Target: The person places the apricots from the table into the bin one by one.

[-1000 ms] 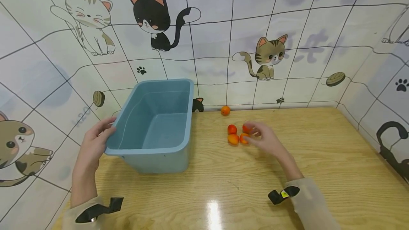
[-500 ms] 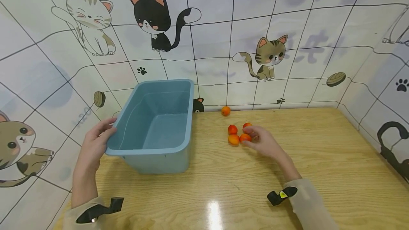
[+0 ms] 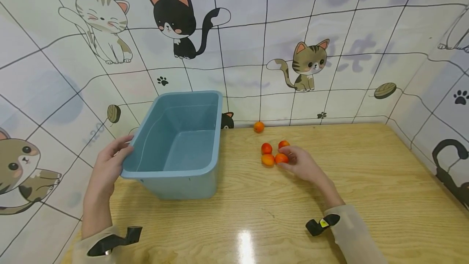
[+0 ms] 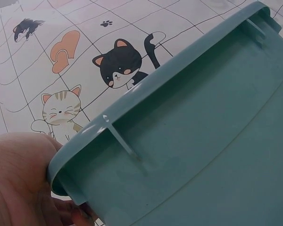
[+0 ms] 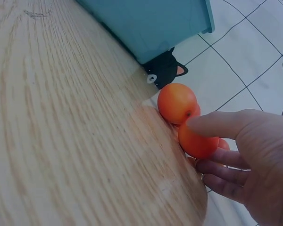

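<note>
At the left, a blue plastic basin (image 3: 190,150) stands on the table. My left hand (image 3: 110,162) holds its left rim, also seen at the lower left of the left wrist view with the thumb side outside the rim. Several small orange-red cherry tomatoes lie close together right of the basin. My right hand (image 3: 302,164) pinches the front right cherry tomato (image 3: 281,158) between thumb and fingers, still on the table. Beside it sit a more yellow-orange cherry tomato (image 3: 268,160), a red cherry tomato (image 3: 266,148) behind, and another cherry tomato (image 3: 283,144) behind my fingers.
One more orange fruit (image 3: 259,127) lies alone at the back edge against the wall. The wooden table (image 3: 348,154) reaches to the right. Wall panels (image 3: 242,44) printed with cartoon cats stand behind and at both sides.
My right hand has moved slightly left and down, and its thumb and fingers have closed round the front right cherry tomato. The left hand and the basin have stayed in place.
</note>
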Tool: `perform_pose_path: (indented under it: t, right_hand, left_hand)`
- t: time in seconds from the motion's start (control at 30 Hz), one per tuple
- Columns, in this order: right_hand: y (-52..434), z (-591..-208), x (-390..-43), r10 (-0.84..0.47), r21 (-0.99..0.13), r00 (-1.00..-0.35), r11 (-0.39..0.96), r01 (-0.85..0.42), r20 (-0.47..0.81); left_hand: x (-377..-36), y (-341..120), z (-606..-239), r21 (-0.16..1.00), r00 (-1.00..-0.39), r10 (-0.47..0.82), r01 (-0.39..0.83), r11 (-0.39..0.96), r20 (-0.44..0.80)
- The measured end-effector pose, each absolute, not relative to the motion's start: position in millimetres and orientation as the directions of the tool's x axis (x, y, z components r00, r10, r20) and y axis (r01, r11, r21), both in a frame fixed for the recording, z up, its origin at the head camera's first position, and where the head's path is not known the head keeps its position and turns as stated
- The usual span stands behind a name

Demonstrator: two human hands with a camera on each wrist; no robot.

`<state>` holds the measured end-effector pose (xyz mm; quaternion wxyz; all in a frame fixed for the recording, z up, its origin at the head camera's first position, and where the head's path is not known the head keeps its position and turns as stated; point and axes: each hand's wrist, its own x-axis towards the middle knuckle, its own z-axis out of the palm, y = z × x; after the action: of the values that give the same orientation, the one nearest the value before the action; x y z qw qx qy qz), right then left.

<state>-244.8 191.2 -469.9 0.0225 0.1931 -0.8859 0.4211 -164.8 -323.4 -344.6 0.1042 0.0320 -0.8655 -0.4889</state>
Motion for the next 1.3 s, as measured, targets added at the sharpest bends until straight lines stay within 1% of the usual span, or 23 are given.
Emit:
perform_pose_path:
  t: [0.6, 0.93, 1.3]
  right_hand:
    - [193, -459, -244, -0.322, -0.744, -0.928, 0.569, -0.35, 0.19]
    - [190, -448, -243, -0.318, -0.75, -0.92, 0.546, -0.375, 0.228]
    - [183, -432, -239, -0.339, -0.711, -0.9, 0.558, -0.427, 0.274]
  left_hand:
    - [-166, -323, -346, 0.853, -0.977, -0.162, 0.033, 0.521, 0.137]
    - [-166, -323, -346, 0.856, -0.977, -0.164, 0.035, 0.515, 0.139]
    - [-165, -322, -345, 0.857, -0.976, -0.166, 0.036, 0.514, 0.14]
